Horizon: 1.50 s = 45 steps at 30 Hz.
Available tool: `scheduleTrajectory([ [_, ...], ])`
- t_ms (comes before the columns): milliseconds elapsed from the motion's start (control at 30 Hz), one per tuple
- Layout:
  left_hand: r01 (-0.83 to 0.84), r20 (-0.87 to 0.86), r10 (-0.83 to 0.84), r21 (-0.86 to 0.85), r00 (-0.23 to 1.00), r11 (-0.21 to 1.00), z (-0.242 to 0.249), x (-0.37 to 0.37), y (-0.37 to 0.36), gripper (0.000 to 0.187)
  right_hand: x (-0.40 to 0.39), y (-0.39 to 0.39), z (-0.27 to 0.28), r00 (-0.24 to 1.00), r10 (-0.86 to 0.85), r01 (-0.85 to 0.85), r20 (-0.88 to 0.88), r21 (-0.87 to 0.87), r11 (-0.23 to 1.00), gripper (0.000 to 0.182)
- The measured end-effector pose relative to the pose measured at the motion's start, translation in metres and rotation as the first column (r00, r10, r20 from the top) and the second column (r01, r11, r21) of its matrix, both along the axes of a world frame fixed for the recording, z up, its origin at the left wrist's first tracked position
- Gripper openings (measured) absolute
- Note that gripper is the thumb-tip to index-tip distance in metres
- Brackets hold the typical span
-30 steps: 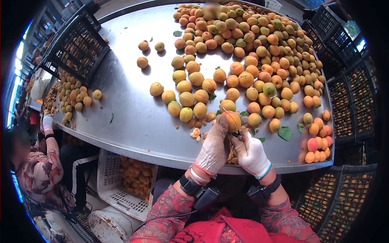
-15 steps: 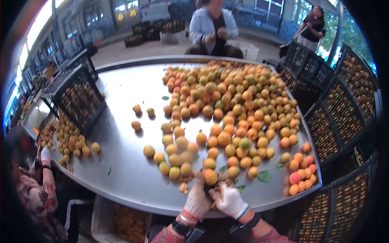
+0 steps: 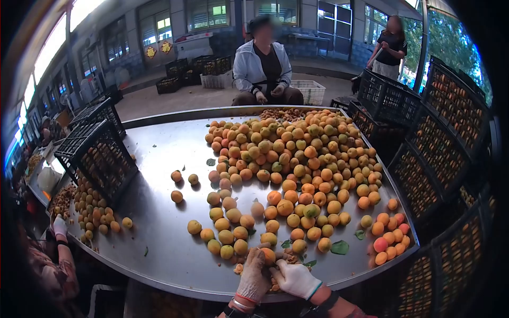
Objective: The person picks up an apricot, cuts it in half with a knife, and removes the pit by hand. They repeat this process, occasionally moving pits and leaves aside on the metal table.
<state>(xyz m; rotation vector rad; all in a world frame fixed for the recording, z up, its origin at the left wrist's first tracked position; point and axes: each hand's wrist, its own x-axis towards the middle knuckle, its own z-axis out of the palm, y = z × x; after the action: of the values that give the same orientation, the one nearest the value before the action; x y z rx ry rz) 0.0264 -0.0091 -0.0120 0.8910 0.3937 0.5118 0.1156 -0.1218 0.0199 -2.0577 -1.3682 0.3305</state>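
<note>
My left hand [image 3: 253, 276], in a soiled light glove, is closed around an orange apricot [image 3: 268, 256] near the table's front edge. Close on its right, my right hand [image 3: 298, 279] wears a white glove with a green-blue cuff. Its fingers are pinched together by the apricot, and whatever they hold is hidden. Small brown bits like apricot stones [image 3: 290, 258] lie around both hands. Just beyond, several loose yellow-orange apricots [image 3: 227, 237] rest on the metal table [image 3: 164, 233], with a green leaf [image 3: 340, 247] to the right.
A large apricot heap [image 3: 297, 143] covers the far right of the table. Redder apricots [image 3: 389, 236] sit at the right edge. A tilted black crate [image 3: 101, 159] stands at left, and stacked crates [image 3: 435, 153] at right. People sit opposite, stand far right and work at left.
The view has tilted up, so the table sits lower in the picture. Both hands stay together at the front edge, the left still holding an apricot. The person opposite has lowered their hands.
</note>
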Motion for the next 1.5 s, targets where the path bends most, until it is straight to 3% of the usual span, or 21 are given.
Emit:
scheduleTrajectory([
  [33, -0.023, 0.058, 0.044, -0.325, 0.997, 0.946, 0.007, -0.001, -0.001, 0.026, -0.001, 0.0, -0.002, 1.0, -0.001, 0.001, 0.0, 0.001, 1.0, 0.027],
  [133, -0.047, -0.029, 0.043, -0.148, 0.999, 0.988, 0.009, -0.002, -0.002, 0.024, -0.005, 0.0, -0.01, 0.998, 0.042, -0.041, -0.054, 0.031, 0.999, 0.026],
  [233, -0.064, -0.071, 0.057, -0.11, 0.996, 0.992, 0.027, -0.003, -0.002, 0.026, -0.005, 0.0, -0.013, 0.971, 0.062, -0.057, -0.229, 0.029, 0.998, 0.022],
  [433, -0.078, -0.1, 0.069, -0.084, 0.993, 0.993, 0.017, -0.006, 0.002, 0.029, -0.007, 0.0, -0.016, 0.852, 0.081, -0.024, -0.517, 0.116, 0.993, 0.025],
  [500, -0.059, -0.064, 0.052, -0.115, 0.997, 0.992, 0.022, -0.007, 0.001, 0.029, -0.007, 0.001, -0.015, 0.723, 0.092, -0.018, -0.685, 0.114, 0.993, 0.028],
  [733, -0.018, 0.001, 0.019, -0.196, 1.0, 0.98, 0.033, -0.009, 0.0, 0.031, -0.005, -0.001, 0.001, 0.582, -0.02, -0.042, -0.813, -0.054, 0.998, 0.03],
  [800, -0.011, 0.005, 0.012, -0.189, 1.0, 0.982, 0.031, -0.009, 0.003, 0.031, -0.01, 0.001, -0.008, 0.731, 0.11, 0.034, -0.673, 0.198, 0.98, 0.023],
  [833, -0.004, 0.011, 0.006, -0.182, 1.0, 0.983, 0.029, -0.008, 0.004, 0.03, -0.009, 0.001, -0.01, 0.733, 0.11, 0.035, -0.671, 0.198, 0.98, 0.023],
  [900, -0.012, -0.003, 0.012, -0.138, 1.0, 0.99, 0.026, -0.01, 0.002, 0.032, -0.006, -0.003, -0.012, 0.975, 0.087, -0.05, -0.205, 0.177, 0.983, 0.023],
  [933, -0.013, -0.019, 0.011, -0.093, 1.0, 0.996, 0.022, -0.011, 0.001, 0.034, -0.007, -0.003, -0.011, 0.978, 0.067, -0.032, -0.199, 0.176, 0.984, 0.023],
  [1000, 0.014, 0.09, 0.005, -0.202, 0.996, 0.979, 0.032, -0.011, -0.001, 0.04, -0.008, -0.001, -0.007, 1.0, -0.01, 0.006, 0.014, 0.296, 0.955, 0.028],
  [1033, 0.027, 0.084, -0.009, -0.206, 0.996, 0.978, 0.026, -0.011, 0.0, 0.042, -0.007, -0.002, -0.01, 0.995, -0.039, 0.017, 0.093, 0.221, 0.975, 0.036],
  [1100, 0.052, 0.08, -0.036, -0.206, 0.996, 0.977, 0.023, -0.011, 0.002, 0.044, -0.008, -0.002, -0.004, 0.994, -0.103, 0.092, 0.044, 0.205, 0.975, 0.05],
  [1133, 0.053, -0.054, -0.063, -0.169, 0.997, 0.984, 0.029, -0.014, 0.001, 0.046, -0.008, -0.001, 0.001, 0.992, -0.123, 0.121, -0.004, 0.201, 0.972, 0.054],
  [1167, 0.052, -0.189, -0.076, -0.133, 0.979, 0.99, 0.032, -0.014, 0.001, 0.047, -0.007, 0.0, 0.0, 0.991, -0.133, 0.131, -0.003, 0.202, 0.971, 0.054],
  [1233, 0.047, -0.123, -0.056, -0.069, 0.991, 0.996, 0.02, -0.001, 0.004, 0.043, -0.002, -0.001, -0.011, 0.994, -0.111, 0.11, -0.007, 0.21, 0.972, 0.042],
  [1300, 0.011, -0.048, -0.013, -0.036, 0.999, 0.999, 0.014, 0.002, -0.001, 0.039, 0.016, 0.008, -0.032, 0.89, -0.163, -0.044, 0.425, 0.436, 0.899, 0.047],
  [1333, 0.059, -0.226, -0.034, 0.106, 0.974, 0.993, 0.021, -0.006, -0.001, 0.038, 0.007, -0.006, -0.02, 0.989, -0.005, 0.032, -0.15, 0.175, 0.984, 0.055],
  [1400, -0.02, -0.068, 0.025, 0.073, 0.997, 0.997, 0.026, 0.0, -0.008, 0.034, 0.01, -0.007, -0.006, 0.971, -0.01, 0.054, -0.237, 0.179, 0.982, 0.056],
  [1467, 0.033, -0.167, 0.007, 0.232, 0.986, 0.972, 0.029, -0.002, -0.002, 0.034, 0.013, -0.003, -0.004, 0.953, 0.077, 0.004, -0.292, 0.27, 0.963, 0.058],
  [1500, 0.05, -0.172, -0.011, 0.221, 0.985, 0.974, 0.033, -0.004, -0.001, 0.034, 0.01, -0.003, -0.006, 0.874, 0.087, 0.045, -0.478, 0.259, 0.965, 0.059],
])
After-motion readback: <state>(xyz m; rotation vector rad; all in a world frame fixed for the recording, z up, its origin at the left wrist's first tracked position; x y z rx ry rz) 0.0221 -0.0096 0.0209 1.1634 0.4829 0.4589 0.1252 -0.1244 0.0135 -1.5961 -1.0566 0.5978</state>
